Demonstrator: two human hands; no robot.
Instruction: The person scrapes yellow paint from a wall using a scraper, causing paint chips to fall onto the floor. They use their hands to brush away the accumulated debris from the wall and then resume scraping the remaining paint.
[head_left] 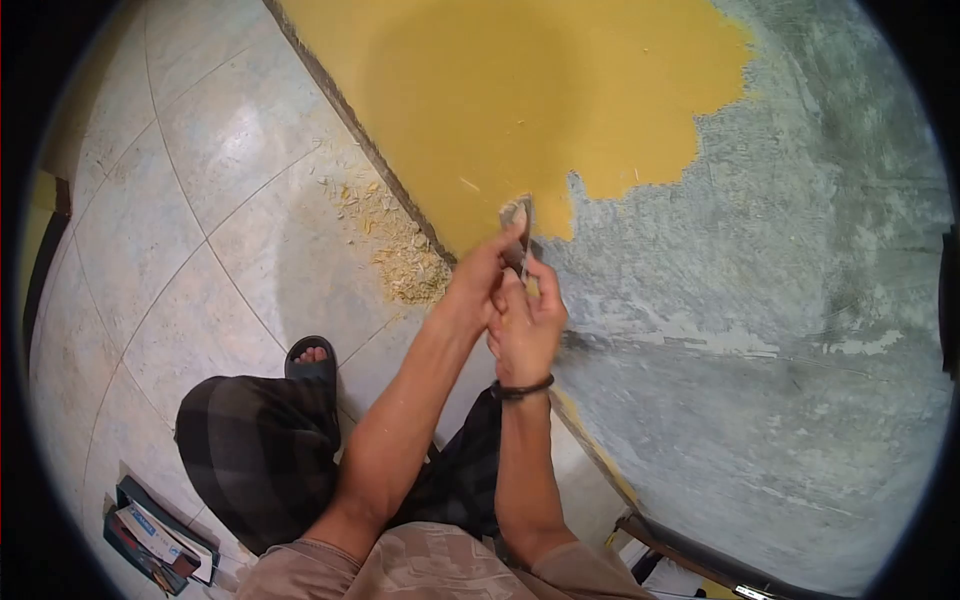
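Both my hands are together at the middle of the head view, closed round a small scraper-like tool (517, 213) with a greyish blade and pale flakes on it. My left hand (482, 273) has its thumb along the tool. Just to the right, my right hand (529, 325), below a dark bracelet (522, 389) on the wrist, pinches the tool's edge with bent fingers. The tool is over the lower edge of the yellow paint (470, 110) on the wall, beside bare grey plaster (720, 270). The palms hide the tool's lower part.
Paint flakes (415, 270) lie heaped on the tiled floor (230, 190) along the wall's base. A sandalled foot (312, 358) stands left of my arms. An open dark case (160, 540) with items is at lower left. Dark objects (690, 550) lie at lower right.
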